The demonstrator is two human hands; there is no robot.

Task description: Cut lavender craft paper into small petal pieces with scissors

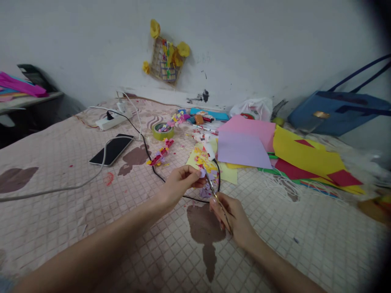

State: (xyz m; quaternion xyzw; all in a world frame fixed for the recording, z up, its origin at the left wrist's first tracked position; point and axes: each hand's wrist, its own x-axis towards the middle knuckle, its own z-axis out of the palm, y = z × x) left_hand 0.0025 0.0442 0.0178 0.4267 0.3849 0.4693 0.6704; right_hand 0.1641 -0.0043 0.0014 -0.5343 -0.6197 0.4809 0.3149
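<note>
Between thumb and fingers, my left hand [183,182] pinches a small lilac paper piece [202,173]. My right hand [229,214] is closed round slim scissors [215,194], whose tip points up and left at the paper. Just beyond the hands lie many yellow and lilac paper scraps [206,162] on a pale yellow sheet [228,173]. A white glue gun [209,150] with a black cord rests above the scraps. To the left is a red strip with yellow and pink bits [161,152].
A phone [112,150] and power strip [113,120] lie at the left, with cables crossing the patterned cloth. Green tape [163,131] stands mid-table. Lilac [242,148], pink and yellow [308,156] sheets, white string and a blue bag [339,112] are at the right.
</note>
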